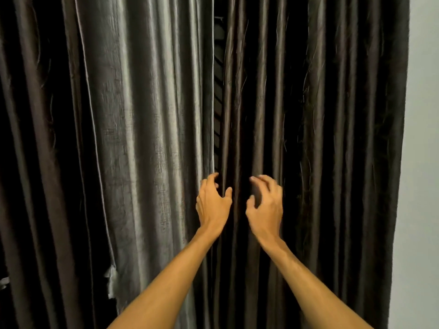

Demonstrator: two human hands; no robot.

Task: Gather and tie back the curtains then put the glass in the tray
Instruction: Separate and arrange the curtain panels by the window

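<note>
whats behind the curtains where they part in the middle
Through the narrow gap between the grey curtain and the brown curtain, dark slanted slats show. The fabric covers everything else behind.

Pale wall (pixel 422 162) along the right edge, dark curtain (pixel 332 138) hanging in long pleats just beside it, grey curtain (pixel 147 115) hanging to its left, narrow gap between them showing a slatted surface (pixel 218 91), possibly a window grille

It was dim overall — soft frontal light laid a sheen on the grey curtain (pixel 142 115), while the brown curtain (pixel 332 115) sank into deep shadow. The right hand (pixel 264 206) was slightly motion-blurred; verticals bowed near the edges.
</note>
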